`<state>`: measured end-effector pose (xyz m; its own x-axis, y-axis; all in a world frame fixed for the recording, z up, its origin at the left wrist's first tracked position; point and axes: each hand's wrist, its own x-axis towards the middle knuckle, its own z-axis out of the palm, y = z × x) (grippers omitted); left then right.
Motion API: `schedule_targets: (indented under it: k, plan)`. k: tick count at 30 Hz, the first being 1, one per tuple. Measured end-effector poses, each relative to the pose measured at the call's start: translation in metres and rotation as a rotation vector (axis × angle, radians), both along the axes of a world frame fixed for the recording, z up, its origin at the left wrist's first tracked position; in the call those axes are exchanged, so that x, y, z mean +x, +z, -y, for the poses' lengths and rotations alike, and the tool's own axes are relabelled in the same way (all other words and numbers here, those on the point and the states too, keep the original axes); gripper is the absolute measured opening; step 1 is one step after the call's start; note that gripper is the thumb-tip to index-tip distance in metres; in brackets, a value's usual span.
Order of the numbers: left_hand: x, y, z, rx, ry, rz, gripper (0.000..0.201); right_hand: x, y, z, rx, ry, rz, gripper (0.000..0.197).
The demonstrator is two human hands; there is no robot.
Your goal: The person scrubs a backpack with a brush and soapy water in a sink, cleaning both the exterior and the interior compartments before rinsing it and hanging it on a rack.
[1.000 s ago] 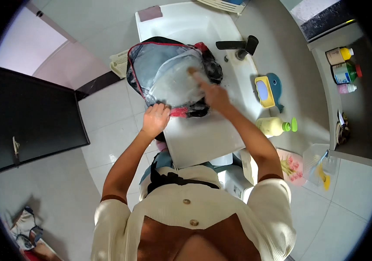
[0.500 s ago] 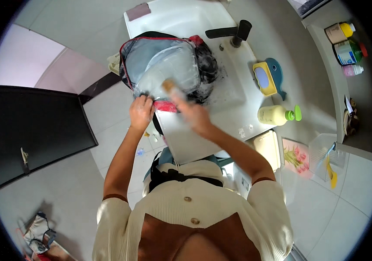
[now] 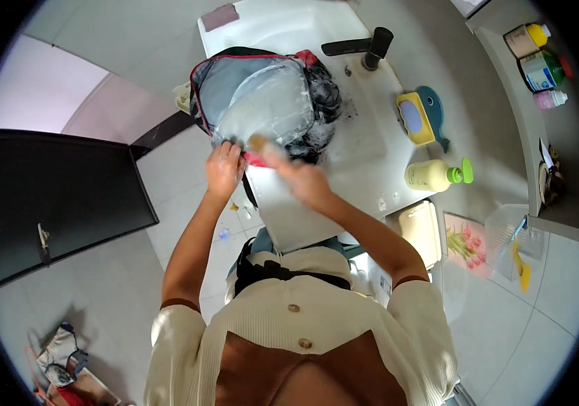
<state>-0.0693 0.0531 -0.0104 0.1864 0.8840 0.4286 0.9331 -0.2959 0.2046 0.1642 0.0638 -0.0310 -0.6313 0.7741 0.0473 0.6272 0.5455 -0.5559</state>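
Observation:
A soapy backpack (image 3: 262,101), black with red trim and a grey inner panel spread upward, lies over the white sink (image 3: 364,159). White suds streak its panel and dark side. At the bag's near left edge, my left hand (image 3: 224,166) has its fingers closed on the fabric by the red trim. My right hand (image 3: 306,181) is wrapped round a scrub brush (image 3: 258,143), whose brownish head is on or just over the panel's near edge. Motion blurs the brush and right fingers, so bristle contact is unclear.
Behind the bag stands a black faucet (image 3: 376,49). Along the right lie a whale-shaped soap dish (image 3: 430,118) and a pale yellow pump bottle (image 3: 428,176). Several bottles fill a shelf (image 3: 506,88) at far right. A black door (image 3: 59,203) is at left.
My right hand has drawn the brush nearer to me, toward the bag's near edge. My left hand keeps its grip on the fabric. The whole view has shifted slightly.

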Motion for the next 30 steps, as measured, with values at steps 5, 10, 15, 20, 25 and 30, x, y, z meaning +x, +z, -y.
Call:
schedule_targets:
  k: [5,10,15,20,25,30]
  plan:
    - [0.003,0.009,-0.005,-0.018,0.011,-0.009,0.028,0.002,0.028,-0.023,0.080,0.011,0.164,0.074]
    - [0.006,0.016,-0.011,-0.101,0.081,-0.070,0.037,0.000,0.020,-0.023,-0.036,-0.073,0.089,0.068]
    - [0.021,0.030,-0.026,-0.406,0.267,-0.233,0.064,-0.005,0.040,-0.035,0.009,-0.046,0.047,0.060]
    - [0.020,0.006,-0.036,-0.420,0.208,-0.520,0.063,0.005,-0.002,-0.142,0.210,-0.250,0.056,0.049]
    - [0.021,-0.006,-0.038,-0.323,0.220,-0.551,0.052,-0.040,0.008,-0.121,0.150,-0.083,0.237,0.050]
    - [0.027,-0.001,-0.041,-0.243,0.178,-0.577,0.046,0.014,0.004,-0.180,0.053,-0.233,0.138,0.045]
